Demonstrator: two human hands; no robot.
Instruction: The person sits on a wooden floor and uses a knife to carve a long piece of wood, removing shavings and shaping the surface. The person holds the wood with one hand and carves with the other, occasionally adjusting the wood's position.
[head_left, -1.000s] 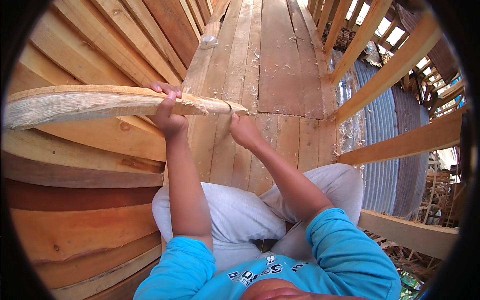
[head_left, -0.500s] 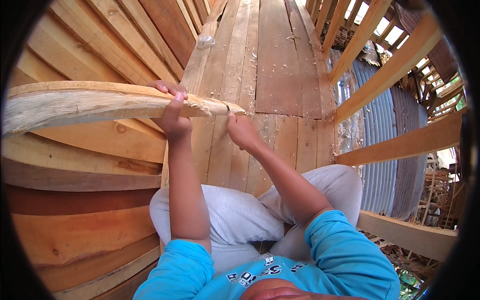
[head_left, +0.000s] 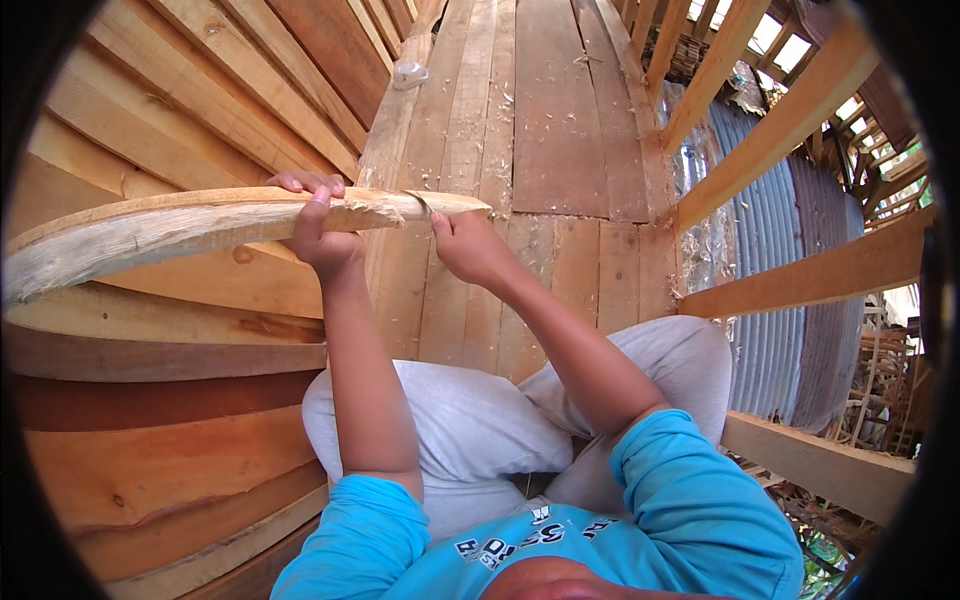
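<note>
A long pale piece of wood [head_left: 200,215] reaches from the left rim to a narrow tip near the middle, its near side rough and chipped. My left hand [head_left: 328,240] is closed around it, thumb on the near side and fingers over the far edge. Close to the tip, my right hand [head_left: 470,248] is closed on a knife [head_left: 422,203]. Only a short stretch of its thin dark blade shows, lying across the wood; the handle is hidden in my fist.
Wood shavings lie scattered on the plank floor [head_left: 560,140]. A clear round container [head_left: 409,75] sits by the left-hand boards [head_left: 180,110]. Wooden slats [head_left: 780,275] line the right side, with corrugated metal sheets [head_left: 765,230] beyond them. My crossed legs [head_left: 480,410] are close below.
The knife and my right hand have slid left along the wood, away from the tip. My left hand and the wood have shifted slightly left and down in view.
</note>
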